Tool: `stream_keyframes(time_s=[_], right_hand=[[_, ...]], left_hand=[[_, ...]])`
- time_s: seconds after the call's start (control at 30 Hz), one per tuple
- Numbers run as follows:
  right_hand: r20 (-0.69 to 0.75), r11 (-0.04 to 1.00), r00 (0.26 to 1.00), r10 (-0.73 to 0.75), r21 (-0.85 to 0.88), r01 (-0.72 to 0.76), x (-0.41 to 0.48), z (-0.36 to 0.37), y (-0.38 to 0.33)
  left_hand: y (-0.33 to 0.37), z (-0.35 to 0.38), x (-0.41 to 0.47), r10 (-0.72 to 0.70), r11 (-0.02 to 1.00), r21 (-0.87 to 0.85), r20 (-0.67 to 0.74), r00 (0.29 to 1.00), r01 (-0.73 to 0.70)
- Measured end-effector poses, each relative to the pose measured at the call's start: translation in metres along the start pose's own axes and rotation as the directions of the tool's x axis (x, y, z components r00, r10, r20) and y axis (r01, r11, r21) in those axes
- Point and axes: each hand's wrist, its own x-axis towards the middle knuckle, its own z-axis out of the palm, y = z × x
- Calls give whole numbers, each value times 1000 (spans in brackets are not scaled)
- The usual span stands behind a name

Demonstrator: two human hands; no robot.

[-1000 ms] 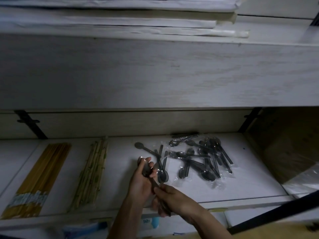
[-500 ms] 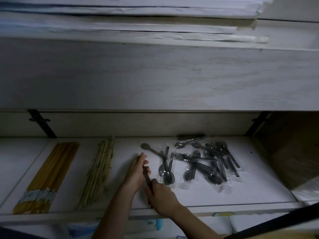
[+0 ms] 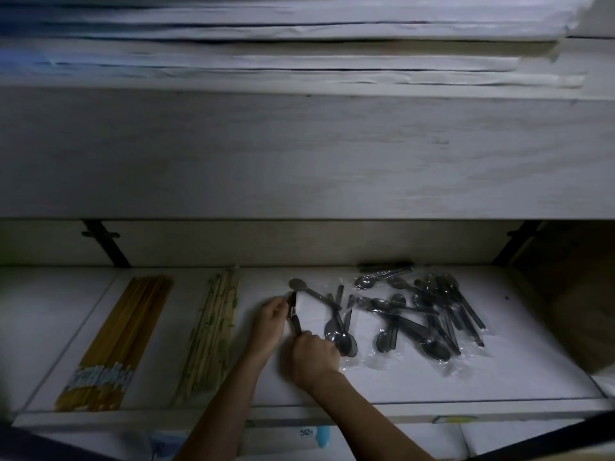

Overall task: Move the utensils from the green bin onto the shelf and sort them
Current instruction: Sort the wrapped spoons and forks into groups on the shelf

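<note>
**Both hands on one dark utensil, left of the spoon pile**

Utensil [image 3: 294, 311]: dark, thin, glossy, held on edge just above the white shelf [image 3: 432, 380], just left of the spoon pile [image 3: 429, 314]. Can't tell whether it's one piece or several stacked.

Left hand [image 3: 270, 322]: fingers curled, tips pinching the utensil's far end.
Right hand [image 3: 312, 356]: fingers wrapped round the near end, so that part of the handle is hidden in the fist. The two hands are close together.

Spoon pile: dark translucent plastic, oval bowls, slim straight handles. Most sit in clear crinkly wrappers, criss-crossed. Too overlapped to count.

- 1 loose spoon [image 3: 311, 292], unwrapped, lies diagonally at the pile's left edge, bowl at the far end.
- A small cluster [image 3: 341, 334] sits at the pile's near-left corner, bowls toward the front, right beside the right hand's knuckles.

Left of the pile, beyond the hands, 2 flat bundles lie parallel:
- pale chopsticks [image 3: 213, 334] with a green print
- further left, yellow-brown chopsticks [image 3: 116, 341], with pale paper bands at the near ends

Behind the pile: 2 black brackets, one [image 3: 104, 244] far left, one [image 3: 519, 241] right.

Above the pile: a whitewashed wood-grain board [image 3: 299, 154] with a stack of flat white sheets [image 3: 299, 44] on top.
</note>
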Motion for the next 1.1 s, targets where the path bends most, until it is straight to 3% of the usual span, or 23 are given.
stream_keyframes(time_s=[0.3,0.5,0.63,0.9,1.1], right_hand=[[12,946,994,-108,-307,107,9,-2,-8],[-109,991,993,-52,-127,38,1,10,0],[-139,990,989,-51,-138,32,-3,16,4],[-148,989,987,-65,-141,44,-6,14,6],[-192,995,979,-61,-93,44,-8,13,10]], left_hand=[[-16,-2,-13,109,993,39,37,993,-110],[-27,-4,-12,69,996,50,2,998,-69],[-26,-4,-13,62,998,20,6,998,-62],[-23,-5,-17,122,984,128,-3,993,-121],[-24,-7,-17,39,995,90,20,999,-41]])
